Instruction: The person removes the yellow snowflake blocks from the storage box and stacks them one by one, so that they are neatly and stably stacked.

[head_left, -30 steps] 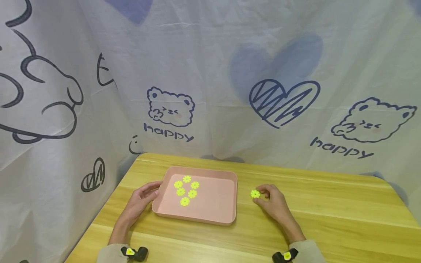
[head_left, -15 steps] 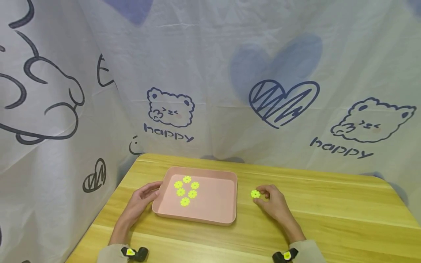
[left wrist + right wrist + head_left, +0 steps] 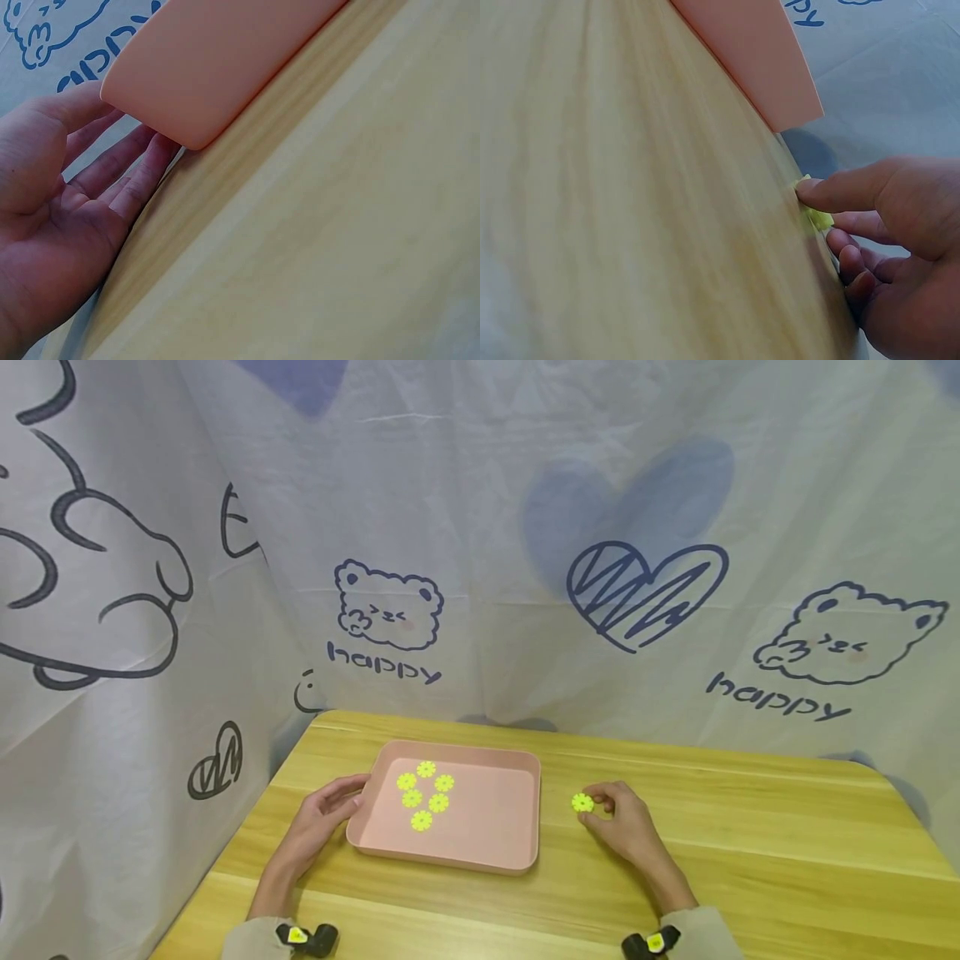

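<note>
On the table in the head view lies a shallow pink tray (image 3: 487, 810), with several yellow-green notched plastic discs (image 3: 422, 820) grouped in its left half. Beside the tray's left wall is my left hand (image 3: 318, 822). Its thumb and loosely extended fingers (image 3: 139, 176) touch the outer side, as the left wrist view shows. Right of the tray, my right hand (image 3: 624, 827) pinches another yellow snowflake disc (image 3: 582, 802) between thumb and fingers, close over the table. The right wrist view shows part of this disc (image 3: 823, 219) behind the thumb.
The wooden table (image 3: 750, 827) has rounded far corners. A pale cloth (image 3: 510, 677) printed with bears and hearts hangs behind it and along its left side. Black cameras (image 3: 326, 939) sit on both wrists.
</note>
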{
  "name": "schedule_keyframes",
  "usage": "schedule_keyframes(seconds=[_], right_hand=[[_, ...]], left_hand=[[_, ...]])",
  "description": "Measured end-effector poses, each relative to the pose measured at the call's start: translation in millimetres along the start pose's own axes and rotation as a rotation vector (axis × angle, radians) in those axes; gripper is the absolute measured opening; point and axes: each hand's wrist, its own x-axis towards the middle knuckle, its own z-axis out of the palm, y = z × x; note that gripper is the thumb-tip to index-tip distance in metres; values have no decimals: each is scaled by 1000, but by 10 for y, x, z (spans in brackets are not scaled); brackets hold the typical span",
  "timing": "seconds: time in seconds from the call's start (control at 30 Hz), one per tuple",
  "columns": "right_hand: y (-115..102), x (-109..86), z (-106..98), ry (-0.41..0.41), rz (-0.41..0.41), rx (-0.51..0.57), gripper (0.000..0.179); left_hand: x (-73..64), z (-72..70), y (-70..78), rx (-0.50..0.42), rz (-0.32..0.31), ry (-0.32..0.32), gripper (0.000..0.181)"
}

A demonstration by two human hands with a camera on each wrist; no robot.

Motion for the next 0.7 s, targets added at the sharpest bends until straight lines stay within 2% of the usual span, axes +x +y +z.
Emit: schedule_keyframes(seconds=[0.3,0.7], right_hand=[[21,3,8,2,-4,-5,34],[24,0,-1,5,-23,2,34]], left_hand=[[1,-4,1,2,-23,6,52],[-3,1,-9,1,-6,11,50]])
